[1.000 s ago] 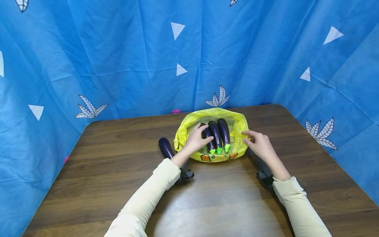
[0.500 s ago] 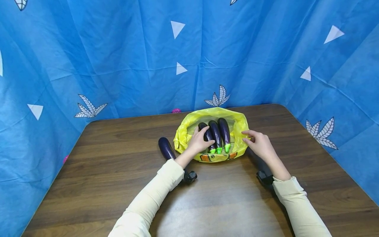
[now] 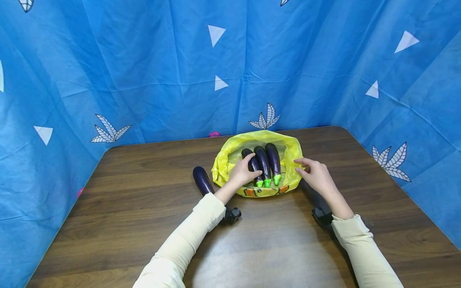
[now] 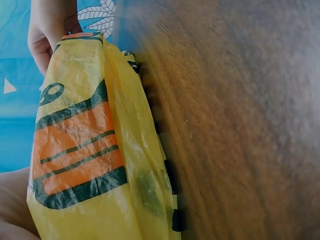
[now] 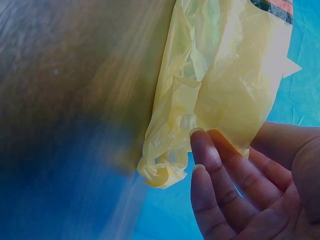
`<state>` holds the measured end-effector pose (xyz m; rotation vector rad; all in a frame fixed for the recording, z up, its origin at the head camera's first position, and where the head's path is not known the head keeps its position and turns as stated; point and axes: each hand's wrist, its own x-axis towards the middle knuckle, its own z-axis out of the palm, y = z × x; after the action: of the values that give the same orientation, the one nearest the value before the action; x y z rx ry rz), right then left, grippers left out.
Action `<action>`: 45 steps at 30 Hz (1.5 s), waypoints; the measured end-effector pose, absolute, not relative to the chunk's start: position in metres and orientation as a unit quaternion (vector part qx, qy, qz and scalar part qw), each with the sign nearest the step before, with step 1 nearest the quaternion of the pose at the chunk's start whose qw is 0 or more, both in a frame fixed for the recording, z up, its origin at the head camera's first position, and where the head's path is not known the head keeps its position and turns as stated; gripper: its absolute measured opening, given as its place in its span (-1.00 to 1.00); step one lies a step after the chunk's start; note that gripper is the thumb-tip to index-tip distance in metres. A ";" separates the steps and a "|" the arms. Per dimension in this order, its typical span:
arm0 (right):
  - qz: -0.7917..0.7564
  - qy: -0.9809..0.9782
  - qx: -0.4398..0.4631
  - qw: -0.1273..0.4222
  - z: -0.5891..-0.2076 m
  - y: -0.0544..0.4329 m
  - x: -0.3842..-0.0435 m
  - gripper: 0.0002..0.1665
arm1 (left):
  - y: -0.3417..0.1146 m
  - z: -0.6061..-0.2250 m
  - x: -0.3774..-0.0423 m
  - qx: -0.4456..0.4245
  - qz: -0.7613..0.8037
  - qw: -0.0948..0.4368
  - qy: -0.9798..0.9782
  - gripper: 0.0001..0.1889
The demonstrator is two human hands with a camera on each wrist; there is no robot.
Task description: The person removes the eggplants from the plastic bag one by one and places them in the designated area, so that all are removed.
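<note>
A yellow plastic bag (image 3: 235, 141) lies with its mouth spread, orange and black print on its near side. Inside, three dark purple eggplants with green caps lie side by side: a left one (image 3: 254, 165), a middle one (image 3: 264, 165) and a right one (image 3: 274, 160). My left hand (image 3: 240, 174) reaches over the bag's near left rim and touches the left eggplant, thumb and forefinger spread apart. In the left wrist view the bag wall mostly hides it. My right hand (image 3: 314, 174) pinches the bag's right rim (image 5: 235, 100) between thumb and fingers.
Another eggplant (image 3: 202, 180) lies on the wooden table (image 3: 144, 208) just left of the bag, partly hidden by my left forearm. A blue patterned curtain (image 3: 162, 60) hangs behind and beside the table.
My left hand has moved slightly right inside the bag, uncovering the upper end of the left eggplant. My right hand stays at the bag's rim.
</note>
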<state>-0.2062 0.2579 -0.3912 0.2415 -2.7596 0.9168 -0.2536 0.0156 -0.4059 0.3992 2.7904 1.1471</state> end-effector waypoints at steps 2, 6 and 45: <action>0.313 -0.940 0.082 0.111 -0.391 0.258 -0.206 -0.67 | 0.016 -0.406 -0.254 0.131 0.376 0.045 0.916 -0.28; 0.315 -0.940 0.079 0.108 -0.391 0.258 -0.206 -0.67 | 0.017 -0.405 -0.253 0.131 0.377 0.039 0.916 -0.27; 0.319 -0.939 0.080 0.104 -0.390 0.257 -0.205 -0.67 | 0.016 -0.402 -0.252 0.110 0.362 0.014 0.926 -0.13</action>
<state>-0.2047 0.2570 -0.3897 0.2364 -2.7674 0.9403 -0.2516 0.0162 -0.4024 0.3436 2.8827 1.1263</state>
